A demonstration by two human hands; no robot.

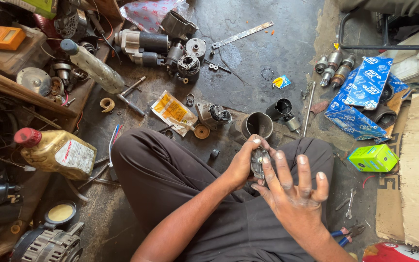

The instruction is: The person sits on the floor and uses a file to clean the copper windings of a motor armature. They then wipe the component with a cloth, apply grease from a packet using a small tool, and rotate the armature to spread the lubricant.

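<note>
I sit cross-legged on a stained concrete floor, and both hands meet over my lap. My left hand (242, 165) grips a small oval grey metal part (258, 160) from the left side, thumb on its top edge. My right hand (293, 189) comes from below right; its thumb and index finger press on the part's face while the other fingers spread wide. A dark metal cylinder housing (257, 124) lies on the floor just beyond the hands.
Starter motor pieces (156, 47) lie at the top centre. A yellow oil jug (56, 153) stands at the left. Blue packets (360, 94) and a green box (372, 158) lie at the right, with a small wrench (349, 204) and pliers (344, 235) beside my knee.
</note>
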